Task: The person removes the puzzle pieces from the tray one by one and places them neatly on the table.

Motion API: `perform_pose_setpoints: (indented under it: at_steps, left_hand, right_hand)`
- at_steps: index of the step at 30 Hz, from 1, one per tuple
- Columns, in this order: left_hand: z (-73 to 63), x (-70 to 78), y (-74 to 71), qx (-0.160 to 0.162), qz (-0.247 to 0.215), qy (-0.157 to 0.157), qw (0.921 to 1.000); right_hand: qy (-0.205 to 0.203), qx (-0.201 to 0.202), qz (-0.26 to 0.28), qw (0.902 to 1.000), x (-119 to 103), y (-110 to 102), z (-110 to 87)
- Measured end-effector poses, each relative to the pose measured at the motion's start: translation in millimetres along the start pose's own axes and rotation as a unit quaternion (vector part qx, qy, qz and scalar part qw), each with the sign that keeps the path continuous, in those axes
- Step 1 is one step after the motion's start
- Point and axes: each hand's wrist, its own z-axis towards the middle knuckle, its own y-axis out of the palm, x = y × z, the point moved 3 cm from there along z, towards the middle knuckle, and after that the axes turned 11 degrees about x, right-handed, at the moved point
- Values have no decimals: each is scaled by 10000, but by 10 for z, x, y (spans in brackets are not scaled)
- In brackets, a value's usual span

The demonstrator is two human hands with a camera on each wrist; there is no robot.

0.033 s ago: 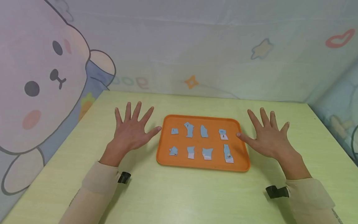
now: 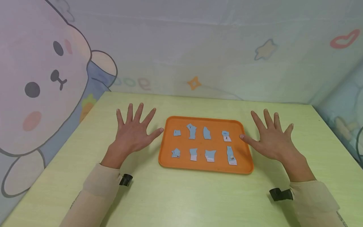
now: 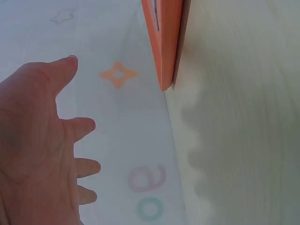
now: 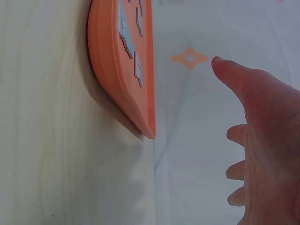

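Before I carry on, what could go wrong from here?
The thin pieces lie flat on the orange tray, so one might slide rather than lift when picked. They sit near each other in two rows, so reaching for one could nudge another. Neither the left hand nor the right hand holds the tray, so it may shift if bumped.

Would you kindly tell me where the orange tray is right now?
In the head view, the orange tray lies on the pale green table, slightly right of the picture's centre, between the left hand and the right hand.
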Motion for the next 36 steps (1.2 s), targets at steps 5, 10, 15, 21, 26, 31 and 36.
perform_pose_setpoints:
  at_steps: [5,10,15,21,26,31,36]
  left_hand:
    - [-7,22,8,-159,-212,57,9996]
    - [-8,72,24,-507,-614,118,9968]
    - [12,99,117,-1084,-1091,-141,9880]
    - [33,106,255,-1521,-1300,-313,9793]
    - [27,133,328,-1645,-1375,-371,9760]
    - [8,171,368,-1786,-1575,-324,9707]
    - [-6,196,388,-1915,-1777,-356,9646]
  right_hand:
    - [-192,-51,322,9993,-32,-8,-13]
    - [-556,-185,1361,9890,-103,3,-33]
    - [-667,-639,2078,9738,-148,96,-49]
    - [-904,-1191,2227,9633,-209,222,-86]
    - [-1057,-1261,2167,9623,-261,271,-107]
    - [-1145,-1241,2041,9643,-286,289,-110]
    - [-1167,-1176,1907,9676,-279,297,-110]
